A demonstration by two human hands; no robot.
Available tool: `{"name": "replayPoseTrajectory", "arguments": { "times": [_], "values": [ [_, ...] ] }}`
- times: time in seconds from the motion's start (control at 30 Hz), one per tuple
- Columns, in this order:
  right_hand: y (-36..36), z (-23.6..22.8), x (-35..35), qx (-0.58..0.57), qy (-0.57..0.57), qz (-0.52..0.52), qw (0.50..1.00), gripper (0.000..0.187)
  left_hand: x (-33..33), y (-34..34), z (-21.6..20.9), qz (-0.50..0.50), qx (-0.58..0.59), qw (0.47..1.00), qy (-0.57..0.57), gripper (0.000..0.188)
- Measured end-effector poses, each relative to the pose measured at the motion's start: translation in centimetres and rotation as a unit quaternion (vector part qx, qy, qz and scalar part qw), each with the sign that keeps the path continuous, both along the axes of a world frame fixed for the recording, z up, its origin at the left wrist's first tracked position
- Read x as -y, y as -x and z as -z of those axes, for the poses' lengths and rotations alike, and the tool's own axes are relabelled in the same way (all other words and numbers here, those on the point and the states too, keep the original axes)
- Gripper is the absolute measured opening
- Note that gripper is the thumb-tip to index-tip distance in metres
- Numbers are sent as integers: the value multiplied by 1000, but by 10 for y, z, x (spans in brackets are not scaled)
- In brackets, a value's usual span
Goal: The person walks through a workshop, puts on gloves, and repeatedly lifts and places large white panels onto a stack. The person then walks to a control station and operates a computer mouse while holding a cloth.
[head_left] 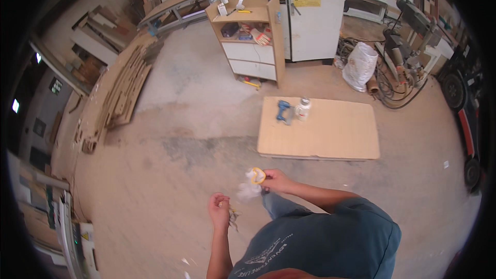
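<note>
White cloth glove (250,190) with a yellow rim (264,176) hangs from the person's right hand (276,181), which pinches the rim. The left hand (219,210) is close by, fingers curled; a small grey-white thing (234,219) hangs beside it, but I can't tell if it's gripped. Ahead, a blue drill (282,110) is on a pale board (336,132).

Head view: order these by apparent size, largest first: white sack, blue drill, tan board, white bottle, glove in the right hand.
1. Tan board
2. White sack
3. Glove in the right hand, nearer the camera, so possibly flattered
4. Blue drill and white bottle: too alike to rank
</note>
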State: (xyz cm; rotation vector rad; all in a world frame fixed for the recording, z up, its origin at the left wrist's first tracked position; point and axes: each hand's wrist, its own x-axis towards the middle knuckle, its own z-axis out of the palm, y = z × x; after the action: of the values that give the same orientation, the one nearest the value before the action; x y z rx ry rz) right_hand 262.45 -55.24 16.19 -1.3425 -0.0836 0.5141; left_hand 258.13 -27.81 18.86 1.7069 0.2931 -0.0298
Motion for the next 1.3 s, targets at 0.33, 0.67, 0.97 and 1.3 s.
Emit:
{"name": "replayPoseTrajectory", "arguments": {
  "times": [0.33, 0.67, 0.97, 1.3],
  "values": [
    [-393, -32, -295, 419, 187, -239, 856, 17, -194, -344, -8, -35, -53, 997, 40, 22],
    [-813, 39, -436, 451, 300, -344, 767, 16, -408, -750, 74, -48, -36, 994, -95, 20],
    [-1091, 47, -231, 151, 462, 105, 867, 21, -399, -1347, 5, 376, 0, 910, -174, 27],
    [-1415, 56, -253, 159, 473, 280, 820, 26, -245, -1755, 78, 562, -51, 762, -318, 26]
  ]
}}
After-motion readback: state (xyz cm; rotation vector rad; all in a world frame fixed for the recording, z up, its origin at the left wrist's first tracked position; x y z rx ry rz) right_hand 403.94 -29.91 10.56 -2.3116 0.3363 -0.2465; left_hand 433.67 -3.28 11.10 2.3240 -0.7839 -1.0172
